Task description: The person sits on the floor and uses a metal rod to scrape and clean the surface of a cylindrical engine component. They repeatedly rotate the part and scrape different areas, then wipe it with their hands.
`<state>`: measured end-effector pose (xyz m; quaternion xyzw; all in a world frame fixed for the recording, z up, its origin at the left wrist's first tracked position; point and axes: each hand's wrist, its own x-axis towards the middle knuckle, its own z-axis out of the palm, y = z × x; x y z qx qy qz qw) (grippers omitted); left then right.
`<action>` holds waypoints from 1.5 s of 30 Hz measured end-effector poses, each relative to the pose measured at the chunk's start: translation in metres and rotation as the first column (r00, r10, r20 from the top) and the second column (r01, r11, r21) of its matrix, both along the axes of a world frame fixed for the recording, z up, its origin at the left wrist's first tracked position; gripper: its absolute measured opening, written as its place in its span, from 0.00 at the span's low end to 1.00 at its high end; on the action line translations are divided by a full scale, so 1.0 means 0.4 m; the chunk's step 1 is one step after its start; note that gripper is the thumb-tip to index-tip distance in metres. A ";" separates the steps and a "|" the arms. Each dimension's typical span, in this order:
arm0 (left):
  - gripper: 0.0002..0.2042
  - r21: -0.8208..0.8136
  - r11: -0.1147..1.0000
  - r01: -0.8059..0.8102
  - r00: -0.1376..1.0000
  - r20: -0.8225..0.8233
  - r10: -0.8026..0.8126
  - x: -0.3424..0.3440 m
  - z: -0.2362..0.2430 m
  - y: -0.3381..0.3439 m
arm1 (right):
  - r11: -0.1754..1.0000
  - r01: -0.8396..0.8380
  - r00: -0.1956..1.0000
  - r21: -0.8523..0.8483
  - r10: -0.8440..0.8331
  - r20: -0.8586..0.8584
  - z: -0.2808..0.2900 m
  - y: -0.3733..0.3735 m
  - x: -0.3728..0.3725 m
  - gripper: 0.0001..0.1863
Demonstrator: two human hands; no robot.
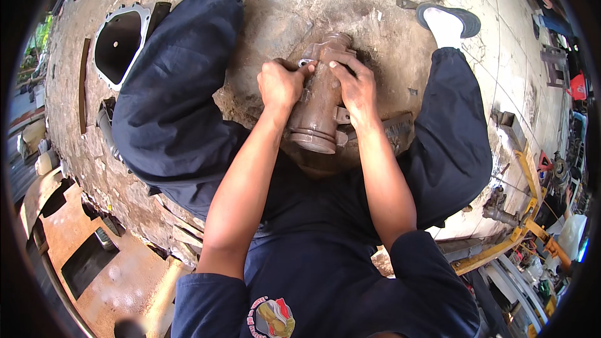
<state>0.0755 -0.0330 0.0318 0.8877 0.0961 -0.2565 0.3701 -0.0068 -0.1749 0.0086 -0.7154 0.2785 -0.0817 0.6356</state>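
A brown, rusty cylindrical metal housing (pixel 315 112) lies on the ground between my legs, its wide round end toward me and its narrower end pointing away. My left hand (pixel 282 84) is closed at the housing's left side, thumb and forefinger pinched at a small shiny metal piece (pixel 305 62) with a hole in it. Most of that piece is hidden by the fingers. My right hand (pixel 357 87) grips the housing's upper right side, with the thumb on top and the fingers bent over it. A metal lug (pixel 343 116) sticks out below the right wrist.
A grey-rimmed, hollow metal casing (pixel 146 19) stands by my left knee. Beside it lies a long flat strip (pixel 83 84). To the right are a yellow metal frame (pixel 523 225), a rusty part (pixel 498 206) and piled clutter. A rusty sheet panel (pixel 87 263) is at lower left.
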 end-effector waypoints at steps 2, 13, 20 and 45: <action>0.24 0.052 0.998 -0.038 0.997 0.064 0.034 0.012 -0.022 -0.025 | 0.998 0.009 1.000 0.066 -0.008 -0.006 0.003 0.003 0.004 0.11; 0.23 0.029 0.997 -0.074 0.997 -0.015 0.075 -0.009 -0.023 -0.007 | 0.999 0.006 1.000 0.031 -0.006 -0.005 0.007 0.000 0.001 0.11; 0.25 0.123 0.991 -0.051 0.999 -0.005 0.052 0.075 -0.016 -0.072 | 0.999 0.007 0.997 0.050 -0.010 0.074 0.007 0.007 0.002 0.11; 0.23 0.079 0.990 0.120 0.993 -0.014 -0.119 0.018 0.011 -0.034 | 0.941 0.218 0.967 0.258 -0.244 0.073 -0.004 -0.003 -0.003 0.22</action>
